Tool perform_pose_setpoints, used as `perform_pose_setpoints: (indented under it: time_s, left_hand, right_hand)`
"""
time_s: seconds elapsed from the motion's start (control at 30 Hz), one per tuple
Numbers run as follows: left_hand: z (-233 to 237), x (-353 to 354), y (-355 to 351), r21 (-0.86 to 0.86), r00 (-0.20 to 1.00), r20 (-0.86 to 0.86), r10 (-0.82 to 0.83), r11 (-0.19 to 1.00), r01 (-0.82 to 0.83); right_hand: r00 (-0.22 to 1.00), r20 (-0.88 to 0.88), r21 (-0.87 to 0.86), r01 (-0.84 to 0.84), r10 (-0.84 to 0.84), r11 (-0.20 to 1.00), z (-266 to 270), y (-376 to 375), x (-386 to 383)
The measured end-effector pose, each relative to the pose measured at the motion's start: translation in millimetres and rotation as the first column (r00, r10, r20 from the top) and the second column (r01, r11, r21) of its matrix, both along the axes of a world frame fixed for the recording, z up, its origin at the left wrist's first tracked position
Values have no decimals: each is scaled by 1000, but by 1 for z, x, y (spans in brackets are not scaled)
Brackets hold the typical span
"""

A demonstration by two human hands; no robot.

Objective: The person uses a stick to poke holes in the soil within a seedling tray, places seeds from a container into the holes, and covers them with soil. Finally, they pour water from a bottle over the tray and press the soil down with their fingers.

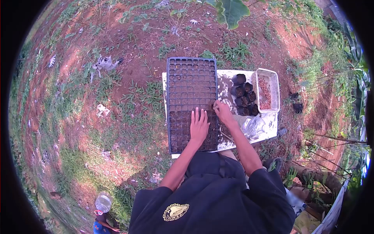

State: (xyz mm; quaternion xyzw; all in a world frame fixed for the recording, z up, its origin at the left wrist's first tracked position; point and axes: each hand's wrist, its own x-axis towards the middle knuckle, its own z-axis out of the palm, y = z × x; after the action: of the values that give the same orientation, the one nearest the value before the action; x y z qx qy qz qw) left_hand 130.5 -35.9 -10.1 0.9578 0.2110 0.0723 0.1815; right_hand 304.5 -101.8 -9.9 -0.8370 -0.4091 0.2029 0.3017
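Seed tray (pixel 191 84) lies on a white table (pixel 228 80) at twelve o'clock from the person, its near cells filled with dark soil. On those cells the left hand (pixel 199 126) rests flat and open, fingers spread. At its two o'clock the right hand (pixel 223 112) touches the tray's right edge, fingers bunched — around what, I cannot tell. Black pots (pixel 243 95) and a white basket (pixel 277 84) stand further out — toward three o'clock.

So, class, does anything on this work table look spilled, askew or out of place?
Yes: loose soil is smeared across the white table right of the seedling tray, and the tray juts out past the table's far edge, unsupported there.
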Motion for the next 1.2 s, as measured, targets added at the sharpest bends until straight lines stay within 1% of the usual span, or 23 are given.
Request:
perform_pose_setpoints:
  time_s: [0.07, 0.2, 0.27, 0.3, 0.37, 0.5, 0.63, 0.7, 0.83, 0.93, 1.0, 1.03, 1.1, 1.2]
  left_hand:
    - [0, 1, -1, 2, 1000, -19, 3, 1000, -3]
    - [1, 4, -2, 12, 1000, -24, 10, 1000, -9]
    - [1, 3, -3, 26, 999, -38, 11, 1000, -10]
    - [1, 2, -4, 22, 999, -41, 15, 1000, -14]
    - [-1, 4, -5, 9, 999, -35, 16, 1000, -16]
    - [2, 6, -6, 29, 999, -37, 37, 999, -36]
    - [5, 9, -10, 29, 997, -53, 58, 998, -56]
    - [5, 10, -10, 42, 997, -59, 53, 998, -50]
    - [5, 12, -12, 83, 992, -115, 47, 996, -38]
    - [6, 10, -10, 108, 989, -142, 39, 994, -24]
    - [5, 11, -9, 112, 989, -146, 36, 993, -19]
    - [5, 11, -8, 114, 989, -146, 35, 993, -18]
    - [5, 10, -8, 117, 988, -148, 33, 993, -16]
    - [5, 9, -9, 106, 989, -146, 35, 994, -19]
  right_hand:
    - [999, 27, -53, -30, 31, 998, -3, 1, 0]
    - [995, 84, -43, -46, 50, 998, -2, -1, -4]
    - [990, 134, -72, -30, 39, 997, -2, -2, -8]
    - [990, 132, -76, -34, 44, 996, -3, -3, -10]
    - [993, 114, -26, 8, -5, 1000, -4, -3, -12]
    - [997, 80, -48, 21, -17, 999, -3, -6, -17]
    - [991, 130, 12, 20, -21, 1000, -7, -6, -19]
    - [991, 127, -80, 43, -32, 996, -6, -4, -21]
    - [987, 123, -48, 110, -104, 993, 1, -3, -26]
    - [986, 115, -72, 128, -119, 989, -10, -6, -19]
    - [978, -127, 74, 176, -166, 982, -17, -8, -10]
    - [977, -128, 76, 179, -168, 981, -21, -11, -9]
    - [934, -235, 119, 302, -269, 946, -10, -13, -11]
    - [916, -276, 173, 345, -291, 923, -2, -13, -15]
